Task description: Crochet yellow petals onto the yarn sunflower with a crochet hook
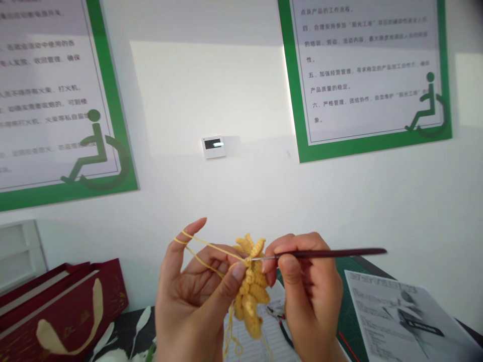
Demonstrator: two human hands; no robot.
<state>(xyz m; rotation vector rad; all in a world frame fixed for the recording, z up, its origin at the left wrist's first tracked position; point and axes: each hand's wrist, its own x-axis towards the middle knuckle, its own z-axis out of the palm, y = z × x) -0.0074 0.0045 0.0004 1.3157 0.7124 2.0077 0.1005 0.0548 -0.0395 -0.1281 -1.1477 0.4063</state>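
Our left hand pinches the yellow crochet piece, yarn looped round a raised finger, presumably for tension; our right hand grips the hook, tip at the stitches. Past our right hand, partly hidden, lie what seem pliers.

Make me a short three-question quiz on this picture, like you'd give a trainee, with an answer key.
1. Which hand holds the slim tool with the dark red handle?
2. True or false: the thin yellow yarn passes around a raised finger of the left hand.
3. Where is the dark red bag with cream handles?
A) At the left of the picture
B) At the right of the picture
C) Between the two hands

Key:
1. The right hand.
2. True.
3. A.
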